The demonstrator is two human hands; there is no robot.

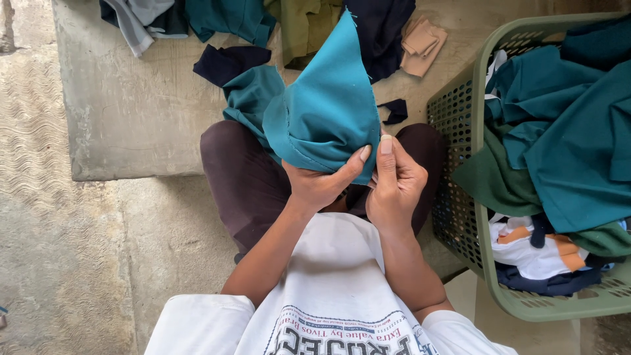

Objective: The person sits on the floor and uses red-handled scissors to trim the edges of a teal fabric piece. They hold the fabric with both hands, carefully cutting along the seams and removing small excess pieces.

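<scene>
green laundry basket (483, 260), tan scraps (422, 45).

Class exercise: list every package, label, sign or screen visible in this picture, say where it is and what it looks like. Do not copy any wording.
Printed design on the white T-shirt: bottom centre, on the person's chest, curved rows of dark lettering with teal edging.
No packages, signs or screens show.

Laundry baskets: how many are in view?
1: a green perforated plastic laundry basket at the right, beside the person's knee, heaped with teal, white and navy cloth. Others may sit outside the view.
</scene>
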